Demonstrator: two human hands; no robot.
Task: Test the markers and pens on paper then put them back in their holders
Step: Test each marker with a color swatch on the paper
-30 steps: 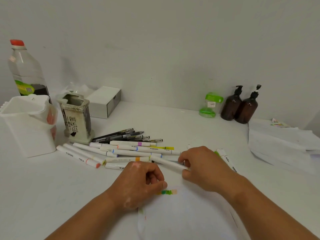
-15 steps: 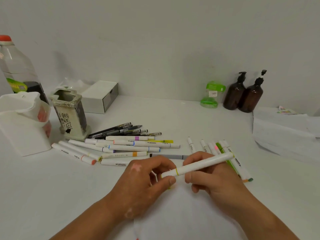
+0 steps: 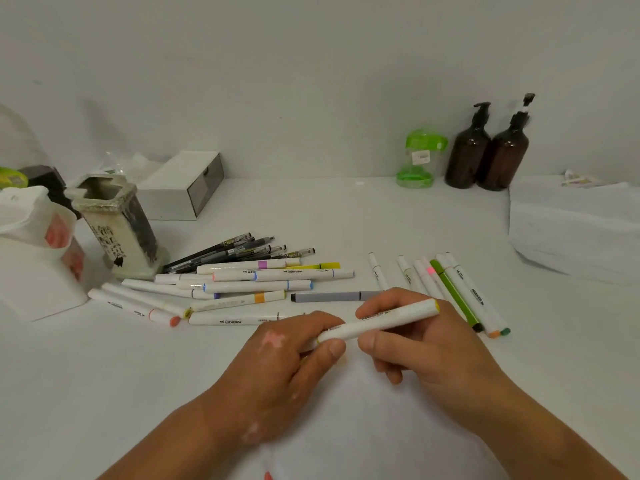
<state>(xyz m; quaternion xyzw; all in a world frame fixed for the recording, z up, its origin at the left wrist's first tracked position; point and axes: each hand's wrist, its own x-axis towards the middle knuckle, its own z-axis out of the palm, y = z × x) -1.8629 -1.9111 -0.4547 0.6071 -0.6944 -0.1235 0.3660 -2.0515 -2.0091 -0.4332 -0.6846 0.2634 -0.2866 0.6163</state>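
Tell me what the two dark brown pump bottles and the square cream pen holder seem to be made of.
Two dark brown pump bottles: glossy amber plastic or glass, with soft highlights; which one, I cannot tell. Square cream pen holder: probably ceramic or resin, matte, thick-walled, with worn, mottled edges.

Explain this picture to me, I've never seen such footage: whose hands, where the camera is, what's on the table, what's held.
There is no machine: these are a person's two bare hands, filmed by one camera worn on the head, looking forward and down. The left hand and right hand both grip one white marker, over a sheet of paper. On the table lie a pile of white markers, black pens behind it, and a row of markers to the right. Two holders stand at the left: a worn square holder and a white holder.
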